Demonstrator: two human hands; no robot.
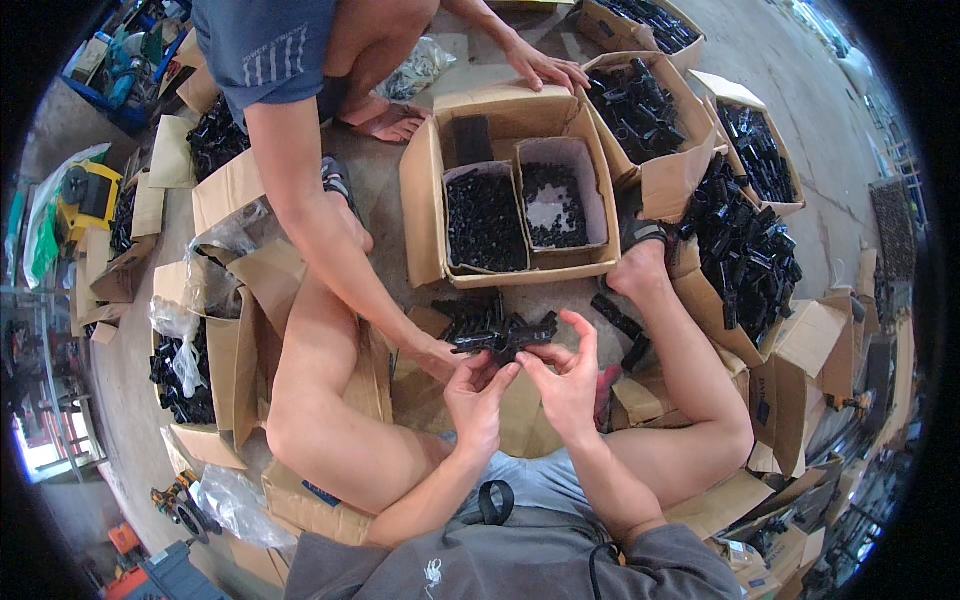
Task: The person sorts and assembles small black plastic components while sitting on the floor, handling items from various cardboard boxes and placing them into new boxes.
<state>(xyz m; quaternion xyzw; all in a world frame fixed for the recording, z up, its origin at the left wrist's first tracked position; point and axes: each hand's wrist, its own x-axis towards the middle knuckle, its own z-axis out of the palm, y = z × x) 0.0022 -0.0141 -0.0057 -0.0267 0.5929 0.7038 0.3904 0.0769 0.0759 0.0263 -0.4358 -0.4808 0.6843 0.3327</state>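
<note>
My left hand and my right hand meet over my lap, each pinching a glossy black part between thumb and fingertips. The right index finger stands up, off the part. Close beside my left hand is a co-worker's hand, reaching in from the far left; its fingertips are hidden behind my hand. More black parts lie just beyond. Farther off, an open cardboard box holds two bins of small dark pieces and a black block.
Boxes of black parts surround me: a heaped pile at right, a box far right and another at left. The co-worker's other hand rests near the boxes. Loose black pieces lie by my right leg; a plastic bag is at lower left.
</note>
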